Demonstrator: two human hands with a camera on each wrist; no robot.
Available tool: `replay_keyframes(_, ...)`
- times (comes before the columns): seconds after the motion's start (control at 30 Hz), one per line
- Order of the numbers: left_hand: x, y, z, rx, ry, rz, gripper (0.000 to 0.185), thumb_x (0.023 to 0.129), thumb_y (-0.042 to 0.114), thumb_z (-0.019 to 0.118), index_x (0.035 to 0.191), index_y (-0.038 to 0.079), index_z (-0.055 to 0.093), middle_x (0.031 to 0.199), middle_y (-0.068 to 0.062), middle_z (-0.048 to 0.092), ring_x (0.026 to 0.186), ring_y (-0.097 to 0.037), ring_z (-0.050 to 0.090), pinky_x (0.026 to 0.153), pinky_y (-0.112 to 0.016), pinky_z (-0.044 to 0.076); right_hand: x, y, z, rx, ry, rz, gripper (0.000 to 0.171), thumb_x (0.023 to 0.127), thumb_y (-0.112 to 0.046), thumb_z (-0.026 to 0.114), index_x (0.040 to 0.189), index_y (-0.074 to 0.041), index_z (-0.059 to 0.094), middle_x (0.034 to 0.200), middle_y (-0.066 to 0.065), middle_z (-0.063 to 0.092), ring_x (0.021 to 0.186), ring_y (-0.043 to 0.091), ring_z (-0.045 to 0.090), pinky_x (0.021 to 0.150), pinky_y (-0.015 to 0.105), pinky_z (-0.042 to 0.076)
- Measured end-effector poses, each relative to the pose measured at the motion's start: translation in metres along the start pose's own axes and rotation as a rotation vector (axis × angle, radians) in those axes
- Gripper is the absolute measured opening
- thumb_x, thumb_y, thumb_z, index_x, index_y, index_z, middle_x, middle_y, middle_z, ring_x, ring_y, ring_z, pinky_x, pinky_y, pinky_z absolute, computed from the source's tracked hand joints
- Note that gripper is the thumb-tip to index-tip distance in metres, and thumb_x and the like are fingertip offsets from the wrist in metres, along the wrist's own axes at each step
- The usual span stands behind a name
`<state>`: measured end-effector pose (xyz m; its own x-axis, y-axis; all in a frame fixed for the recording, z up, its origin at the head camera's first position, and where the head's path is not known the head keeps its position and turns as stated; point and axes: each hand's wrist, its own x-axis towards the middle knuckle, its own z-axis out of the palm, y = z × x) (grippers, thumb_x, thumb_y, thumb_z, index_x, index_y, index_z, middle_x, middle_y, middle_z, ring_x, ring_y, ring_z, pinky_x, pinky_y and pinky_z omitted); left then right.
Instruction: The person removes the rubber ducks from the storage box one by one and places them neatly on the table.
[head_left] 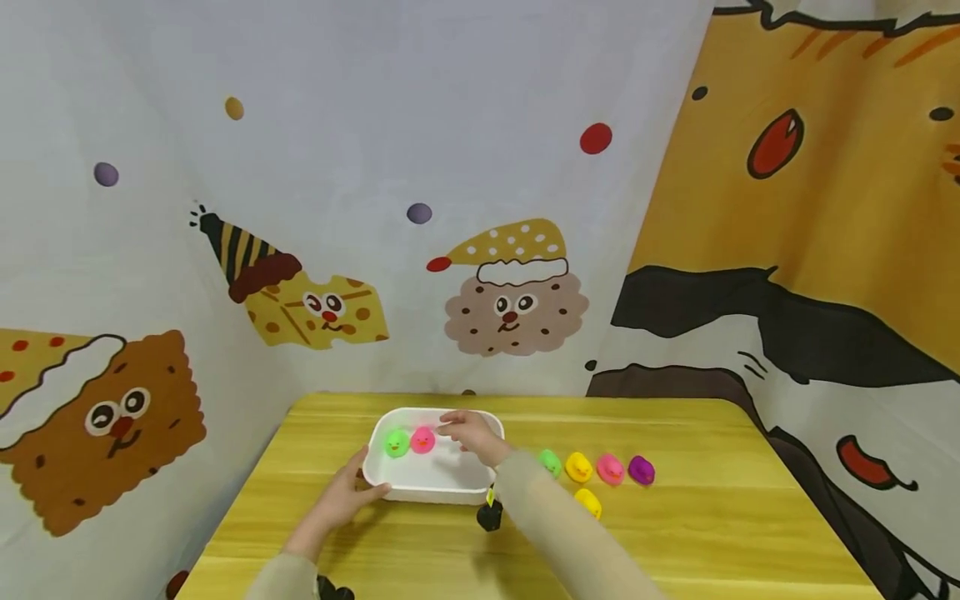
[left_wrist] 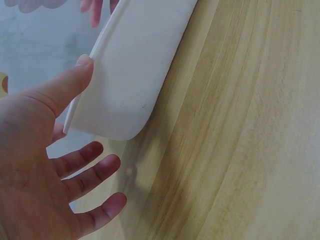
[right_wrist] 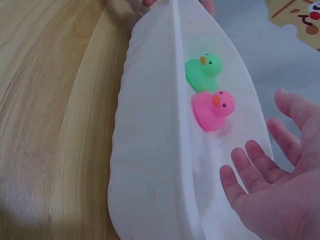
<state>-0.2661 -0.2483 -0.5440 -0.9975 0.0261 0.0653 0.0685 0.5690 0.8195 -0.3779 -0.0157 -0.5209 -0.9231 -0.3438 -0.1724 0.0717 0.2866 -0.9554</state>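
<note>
A white plastic tray [head_left: 427, 493] with raised walls stands on the wooden table. Inside, toward its left end, a green rubber duck [head_left: 397, 443] and a pink rubber duck [head_left: 423, 439] sit side by side. My left hand [head_left: 348, 492] holds the tray's near left corner. In the left wrist view its thumb [left_wrist: 75, 80] rests at the rim, the index finger is partly hidden behind it, and the other fingers stand apart from the wall. Over the tray, right of the pink duck, hovers my right hand [head_left: 472, 433], fingers spread and holding nothing in the right wrist view.
Right of the tray, a row holds another green duck [head_left: 551, 462], a yellow duck [head_left: 579, 467], a pink duck [head_left: 611, 469] and a purple duck [head_left: 642, 471]. A second yellow duck [head_left: 588, 502] lies nearer. Behind the table [head_left: 720, 500] hangs a printed cloth [head_left: 337, 125].
</note>
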Motion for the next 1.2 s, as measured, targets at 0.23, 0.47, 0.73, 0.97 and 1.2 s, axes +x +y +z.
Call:
replay_keyframes(0.23, -0.003, 0.003, 0.003, -0.022, 0.007, -0.034, 0.084, 0.075, 0.026, 0.07, 0.138, 0.001, 0.021, 0.104, -0.016, 0.053, 0.088, -0.022, 0.052, 0.074, -0.035, 0.045, 0.004, 0.007, 0.006, -0.042, -0.007, 0.018, 0.036, 0.079, -0.025, 0.065, 0.111, -0.01, 0.058, 0.106, -0.001, 0.057, 0.097, 0.031, 0.051, 0.075, 0.044, 0.044)
replay_keyframes(0.47, -0.006, 0.002, 0.006, -0.036, -0.024, -0.046, 0.087, 0.075, 0.028, 0.07, 0.138, 0.0, 0.019, 0.102, -0.017, 0.053, 0.087, -0.023, 0.054, 0.072, -0.033, 0.047, 0.004, 0.017, 0.015, -0.051, 0.001, 0.008, 0.037, 0.076, -0.021, 0.068, 0.111, -0.011, 0.06, 0.1, 0.001, 0.057, 0.087, 0.022, 0.051, 0.067, 0.041, 0.045)
replay_keyframes(0.73, -0.008, 0.004, 0.005, -0.047, -0.018, -0.018, 0.083, 0.077, 0.025, 0.068, 0.137, -0.003, 0.017, 0.102, -0.021, 0.052, 0.082, -0.023, 0.055, 0.066, -0.033, 0.047, 0.009, 0.02, 0.022, -0.076, -0.037, -0.026, 0.04, 0.079, -0.021, 0.066, 0.117, -0.011, 0.057, 0.118, 0.007, 0.052, 0.095, 0.019, 0.048, 0.066, 0.041, 0.044)
replay_keyframes(0.97, -0.004, 0.004, 0.002, -0.058, -0.032, -0.049, 0.087, 0.076, 0.029, 0.069, 0.139, 0.0, 0.016, 0.102, -0.018, 0.052, 0.084, -0.022, 0.055, 0.069, -0.035, 0.047, 0.015, 0.016, 0.025, -0.078, -0.061, -0.069, 0.043, 0.08, -0.016, 0.064, 0.12, -0.003, 0.053, 0.123, 0.012, 0.049, 0.106, 0.025, 0.046, 0.079, 0.046, 0.043)
replay_keyframes(1.2, -0.003, 0.002, 0.001, -0.045, -0.026, -0.07, 0.084, 0.077, 0.027, 0.068, 0.139, 0.002, 0.016, 0.1, -0.017, 0.053, 0.083, -0.021, 0.055, 0.069, -0.034, 0.046, 0.022, 0.015, 0.033, -0.16, -0.029, -0.092, 0.046, 0.08, -0.014, 0.063, 0.123, -0.002, 0.05, 0.124, 0.012, 0.048, 0.11, 0.028, 0.044, 0.091, 0.041, 0.036)
